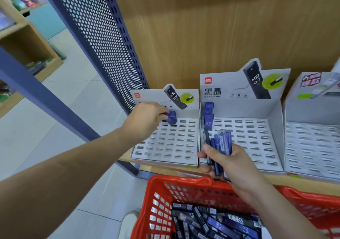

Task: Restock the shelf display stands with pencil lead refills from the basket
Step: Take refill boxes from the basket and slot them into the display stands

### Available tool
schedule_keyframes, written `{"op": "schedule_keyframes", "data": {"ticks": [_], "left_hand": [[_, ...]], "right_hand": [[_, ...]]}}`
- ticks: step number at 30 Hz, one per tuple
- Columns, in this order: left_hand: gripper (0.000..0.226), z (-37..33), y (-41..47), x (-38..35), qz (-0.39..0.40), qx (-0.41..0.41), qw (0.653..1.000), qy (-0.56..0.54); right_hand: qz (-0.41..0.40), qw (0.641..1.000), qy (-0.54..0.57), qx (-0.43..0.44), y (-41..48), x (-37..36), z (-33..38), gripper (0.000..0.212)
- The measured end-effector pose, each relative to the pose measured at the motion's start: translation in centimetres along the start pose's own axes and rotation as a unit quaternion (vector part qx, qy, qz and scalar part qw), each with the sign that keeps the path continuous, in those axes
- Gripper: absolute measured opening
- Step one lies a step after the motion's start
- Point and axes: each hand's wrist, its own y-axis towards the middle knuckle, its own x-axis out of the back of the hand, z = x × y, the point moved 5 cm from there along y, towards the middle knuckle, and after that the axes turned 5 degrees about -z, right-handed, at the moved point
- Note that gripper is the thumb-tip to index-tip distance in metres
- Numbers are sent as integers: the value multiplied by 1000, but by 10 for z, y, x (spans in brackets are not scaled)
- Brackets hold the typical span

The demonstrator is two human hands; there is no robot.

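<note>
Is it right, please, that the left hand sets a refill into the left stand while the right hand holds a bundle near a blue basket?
The head view shows the basket is red, not blue; the left hand does set a refill into the left stand while the right hand holds a bundle.

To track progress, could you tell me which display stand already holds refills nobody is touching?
The middle stand: three blue refills in its left column. The left stand's only refill is in the left hand.
</note>
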Motion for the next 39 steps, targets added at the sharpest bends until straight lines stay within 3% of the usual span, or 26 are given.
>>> {"op": "schedule_keyframes", "data": {"ticks": [6, 12, 18, 21, 23, 26, 28, 30, 35, 39], "left_hand": [[15, -5, 2, -12, 56, -60, 995, 65], [5, -4, 9, -18, 9, 58, 998, -22], [8, -7, 8, -17, -60, -37, 997, 35], [17, -12, 6, -13, -60, -14, 998, 11], [32, -24, 3, -8, -39, 23, 997, -69], [44, -55, -6, -2, 76, 48, 960, -267], [39, -70, -13, 0, 150, 73, 922, -349], [28, -74, -16, 2, 170, 111, 890, -408], [23, -67, -22, 5, 203, 138, 865, -437], [14, -56, -25, 10, 193, 181, 853, -450]], "right_hand": [[-6, 1000, 18, -13, 3, 4, -3, 16], [-27, 999, 22, -13, 4, 9, -3, 12], [-52, 998, 35, -17, 6, 11, -7, 4], [-43, 998, 41, -9, 4, 10, -5, 6], [-32, 998, 52, -9, 2, 9, -2, 10], [-1, 994, 102, -28, 0, 7, 1, 12], [38, 988, 142, -51, -3, 5, 3, 16], [80, 977, 181, -82, -6, 1, 4, 23], [158, 947, 242, -143, -13, -7, -2, 13], [152, 941, 258, -160, -12, -11, -5, 15]]}}
